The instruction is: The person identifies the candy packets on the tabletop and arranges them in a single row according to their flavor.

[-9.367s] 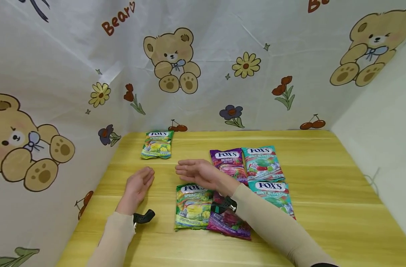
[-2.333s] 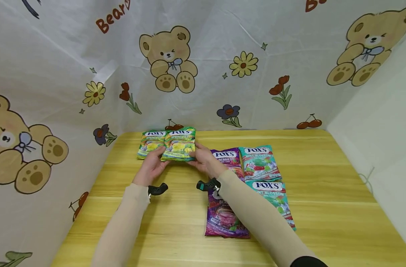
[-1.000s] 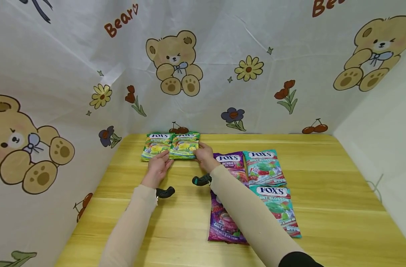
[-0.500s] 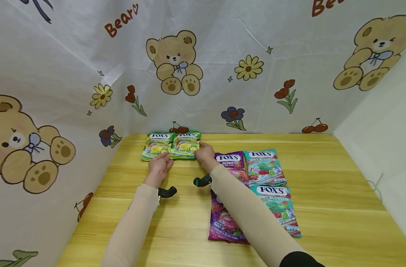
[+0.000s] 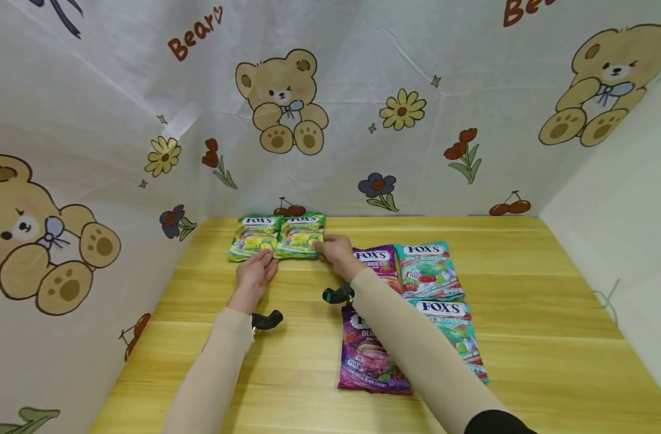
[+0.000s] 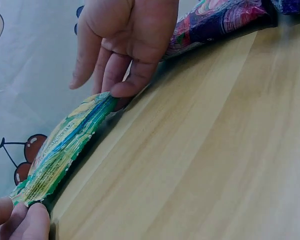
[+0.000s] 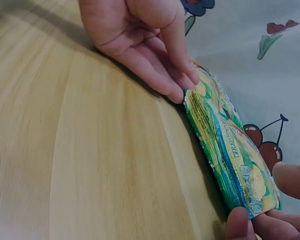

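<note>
Both hands on it in the head view: left hand (image 5: pixel 254 275) and right hand (image 5: pixel 341 254) pinch the right green pack (image 5: pixel 300 236), beside the left green pack (image 5: pixel 255 236) at the back left of the counter (image 5: pixel 292 367). Purple packs (image 5: pixel 370 358) and teal packs (image 5: pixel 428 271) lie nearer, rightward. Left wrist: left fingers (image 6: pixel 34 222) nip one corner. Right wrist: right fingers (image 7: pixel 277 227) grip the opposite end.

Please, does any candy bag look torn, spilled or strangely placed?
Nothing stands out: the green bags sit side by side, and no tear or spill shows on them, the purple bags or the turquoise bags; the right sleeve hides parts.
</note>
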The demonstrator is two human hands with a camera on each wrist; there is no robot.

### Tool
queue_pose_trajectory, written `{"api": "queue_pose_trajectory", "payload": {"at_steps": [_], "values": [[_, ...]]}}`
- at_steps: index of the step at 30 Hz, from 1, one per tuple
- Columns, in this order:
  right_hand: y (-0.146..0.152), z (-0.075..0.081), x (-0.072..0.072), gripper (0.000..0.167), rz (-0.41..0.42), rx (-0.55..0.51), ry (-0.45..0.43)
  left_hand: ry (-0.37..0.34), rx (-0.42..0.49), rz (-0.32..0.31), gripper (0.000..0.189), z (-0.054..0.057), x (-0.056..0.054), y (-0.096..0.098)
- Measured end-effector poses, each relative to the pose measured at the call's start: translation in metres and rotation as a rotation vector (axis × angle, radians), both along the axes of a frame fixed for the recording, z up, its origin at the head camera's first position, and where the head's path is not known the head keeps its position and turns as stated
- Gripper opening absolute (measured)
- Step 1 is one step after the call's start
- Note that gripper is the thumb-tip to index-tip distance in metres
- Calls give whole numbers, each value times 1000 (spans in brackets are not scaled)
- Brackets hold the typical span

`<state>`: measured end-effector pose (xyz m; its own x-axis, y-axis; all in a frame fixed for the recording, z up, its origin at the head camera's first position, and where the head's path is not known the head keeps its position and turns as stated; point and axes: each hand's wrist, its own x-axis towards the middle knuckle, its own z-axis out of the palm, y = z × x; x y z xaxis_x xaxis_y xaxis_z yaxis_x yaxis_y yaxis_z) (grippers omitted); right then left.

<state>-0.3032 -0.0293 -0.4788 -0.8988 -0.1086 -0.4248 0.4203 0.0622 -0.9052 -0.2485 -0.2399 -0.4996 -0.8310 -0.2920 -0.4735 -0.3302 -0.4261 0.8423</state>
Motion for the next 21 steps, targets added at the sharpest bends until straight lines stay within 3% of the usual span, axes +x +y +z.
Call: {"api": "queue_pose_trajectory", "payload": {"at_steps": [8,14,21], "values": [[9,8,7,58,51,9,45,29,-2,-12,44,0,10,2],[19,13,12,60,84,-25,111,40,-16,-72,47,-2,19,7],[37,15,23,59,157,-46,117,35,-31,-136,46,-4,34,14]]}}
